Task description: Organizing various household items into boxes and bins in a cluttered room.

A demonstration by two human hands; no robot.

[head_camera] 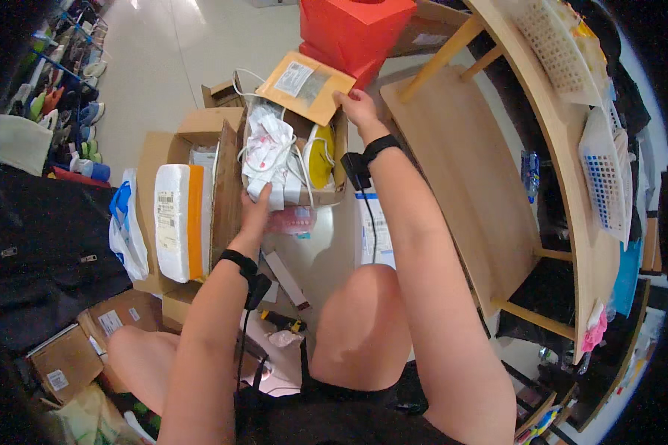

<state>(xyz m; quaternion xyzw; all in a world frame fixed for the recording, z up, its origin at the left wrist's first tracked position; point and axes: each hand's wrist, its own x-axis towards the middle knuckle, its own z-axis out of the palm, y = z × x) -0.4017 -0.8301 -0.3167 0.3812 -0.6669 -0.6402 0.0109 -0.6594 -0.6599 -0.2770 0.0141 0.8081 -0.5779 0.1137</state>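
Observation:
My right hand [360, 111] pinches the right corner of a brown mailer envelope [306, 86]. The envelope, which bears a printed label, lies tilted over the far end of an open cardboard box [339, 167]. Inside that box are crumpled white papers [267, 142] with red marks, a white cable [305, 172] and a yellow oval object [322, 156]. My left hand [255, 214] is at the box's near left corner, its thumb against the white paper; its other fingers are partly hidden, so its grip is unclear. Both wrists wear black straps with small wired devices.
Left stands another open carton [150, 222] with a white-and-orange package [178, 222]. A red container [350, 33] is beyond the box. To the right is a wooden shelf unit [456, 178] with white baskets [607, 172]. Shoes [92, 114] fill a rack far left.

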